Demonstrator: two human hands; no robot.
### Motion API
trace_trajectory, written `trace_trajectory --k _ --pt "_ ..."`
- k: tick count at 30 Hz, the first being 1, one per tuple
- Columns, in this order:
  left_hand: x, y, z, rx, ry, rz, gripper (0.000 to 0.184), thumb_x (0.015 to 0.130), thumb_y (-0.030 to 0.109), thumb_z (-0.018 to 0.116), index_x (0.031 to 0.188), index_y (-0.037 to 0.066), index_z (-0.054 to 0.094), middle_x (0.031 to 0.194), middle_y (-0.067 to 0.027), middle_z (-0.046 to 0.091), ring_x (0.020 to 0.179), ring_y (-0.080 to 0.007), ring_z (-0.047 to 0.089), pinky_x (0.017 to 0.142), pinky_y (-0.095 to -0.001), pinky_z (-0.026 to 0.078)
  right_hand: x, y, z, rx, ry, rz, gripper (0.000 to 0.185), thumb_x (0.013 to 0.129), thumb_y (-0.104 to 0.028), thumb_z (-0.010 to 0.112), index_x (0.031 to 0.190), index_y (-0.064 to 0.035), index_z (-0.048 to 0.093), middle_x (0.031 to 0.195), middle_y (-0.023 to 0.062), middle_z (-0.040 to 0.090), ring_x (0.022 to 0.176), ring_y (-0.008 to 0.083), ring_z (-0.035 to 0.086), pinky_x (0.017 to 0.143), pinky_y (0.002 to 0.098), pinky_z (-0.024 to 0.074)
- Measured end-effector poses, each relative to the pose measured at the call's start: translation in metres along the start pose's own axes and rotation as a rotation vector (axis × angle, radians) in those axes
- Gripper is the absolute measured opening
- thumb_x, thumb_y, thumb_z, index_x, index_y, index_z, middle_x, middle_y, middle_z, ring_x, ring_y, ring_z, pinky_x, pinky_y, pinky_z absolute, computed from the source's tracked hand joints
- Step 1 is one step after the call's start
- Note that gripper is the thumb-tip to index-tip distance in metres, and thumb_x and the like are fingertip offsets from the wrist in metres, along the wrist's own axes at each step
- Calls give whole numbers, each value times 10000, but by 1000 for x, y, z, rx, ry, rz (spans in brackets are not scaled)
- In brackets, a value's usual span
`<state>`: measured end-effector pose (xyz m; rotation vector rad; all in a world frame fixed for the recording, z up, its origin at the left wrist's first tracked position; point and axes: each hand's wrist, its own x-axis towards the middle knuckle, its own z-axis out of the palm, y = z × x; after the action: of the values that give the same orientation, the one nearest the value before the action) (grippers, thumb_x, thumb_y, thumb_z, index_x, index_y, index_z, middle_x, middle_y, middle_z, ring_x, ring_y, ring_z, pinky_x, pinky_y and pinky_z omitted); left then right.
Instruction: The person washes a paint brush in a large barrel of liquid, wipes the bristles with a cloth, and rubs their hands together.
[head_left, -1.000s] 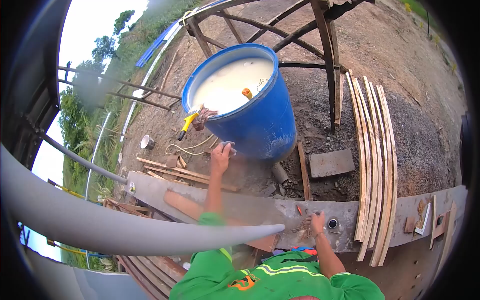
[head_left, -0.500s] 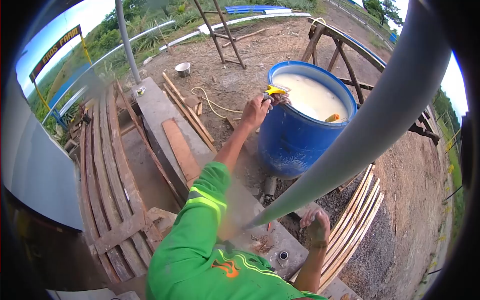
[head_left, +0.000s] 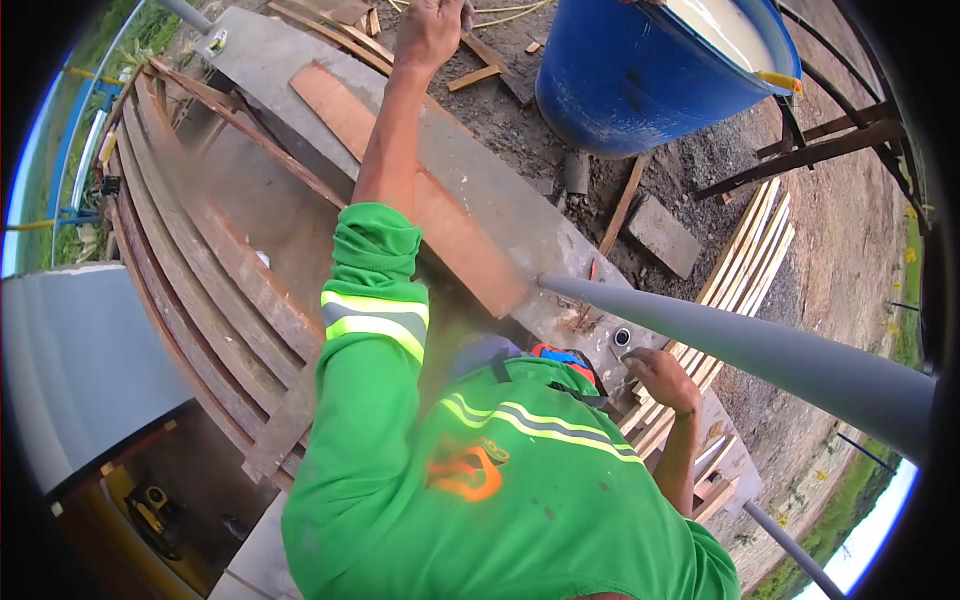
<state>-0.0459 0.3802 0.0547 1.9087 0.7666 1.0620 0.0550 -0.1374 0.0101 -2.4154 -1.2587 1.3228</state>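
Observation:
My left hand (head_left: 432, 35) is at the top edge, left of the blue barrel (head_left: 630, 85). Its fingers are curled closed, and the frame cuts off whatever they grip. Pale, milky liquid (head_left: 725, 30) fills the barrel. A yellow-orange object (head_left: 778, 81) shows at the barrel's right rim. My right hand (head_left: 663, 380) is low over the concrete ledge, beside a round pipe opening (head_left: 622, 337). Its fingers are loosely bent and apart, with nothing visible in them.
A thick grey pole (head_left: 740, 325) slants across the right side. Long wooden boards (head_left: 190, 270) lie at left, and a reddish plank (head_left: 450, 240) rests on the concrete ledge (head_left: 260, 60). Thin timber strips (head_left: 745, 260) and a concrete block (head_left: 664, 235) are at right.
My view has tilted down and turned, so the barrel sits higher. The yellow-headed tool in my left hand, earlier over the barrel's rim, is out of view. My right hand is nearer the pipe opening.

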Motion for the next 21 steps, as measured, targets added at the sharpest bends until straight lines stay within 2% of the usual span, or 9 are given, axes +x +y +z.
trace_trajectory --k 1,3,4,7,10,13,14,18,21 --pt "-4 -2 -3 -5 -17 -63 569 989 446 390 600 57 537 505 -47 485 459 -175 484 503 -339 400 -6 -6 -15 84 79 99 283 931 -203 517 1060 14 643 945 181 675 858 268 657 781 362 497" --pt "-7 -20 0 -127 22 -80 413 962 374 471 740 39 568 601 -59 577 486 -160 544 457 -310 420 -8 22 -20 449 407 143 351 992 -262 441 1114 16 617 965 115 671 917 175 634 786 297 504" --pt "8 -85 12 -223 -27 190 252 962 282 549 964 54 656 769 -3 669 705 -74 610 627 -249 493 -10 -8 -39 336 629 -83 373 994 -299 448 1136 8 604 997 116 658 917 147 626 787 278 506" --pt "-17 -36 40 -133 -1 96 249 933 290 565 969 64 664 802 -35 706 739 -147 667 700 -314 522 2 -52 -59 931 710 -174 458 999 -381 412 1169 13 572 986 122 645 937 213 615 853 352 496" --pt "-32 -24 64 -228 -103 28 276 953 290 543 945 38 654 821 -40 683 764 -110 629 705 -276 494 18 -50 -49 1062 595 -542 549 1018 -444 286 1118 13 573 958 112 638 898 202 612 837 332 483" --pt "-77 0 58 -386 -30 -114 349 980 309 499 823 24 626 740 -32 646 736 -115 619 677 -264 480 27 -46 -29 1096 634 -604 585 1017 -472 246 1028 2 589 926 113 629 872 220 610 844 341 475" --pt "-97 9 52 -469 39 -169 378 980 315 494 774 22 616 704 -34 640 714 -125 625 668 -266 481 34 -48 -21 1241 693 -612 500 1019 -404 305 950 4 586 888 115 612 809 221 602 792 336 482" --pt "-197 52 -2 -207 208 -199 360 994 312 470 818 22 593 730 -51 620 638 -140 553 642 -268 444 53 -47 -13 1168 852 -778 389 925 -345 428 926 29 537 780 149 564 764 247 535 771 371 437" --pt "-247 88 -42 -27 220 -194 330 981 306 488 839 27 590 751 -88 621 658 -197 566 664 -329 448 53 -49 -10 1209 850 -712 378 921 -317 404 939 36 537 780 151 569 772 251 548 775 367 450"
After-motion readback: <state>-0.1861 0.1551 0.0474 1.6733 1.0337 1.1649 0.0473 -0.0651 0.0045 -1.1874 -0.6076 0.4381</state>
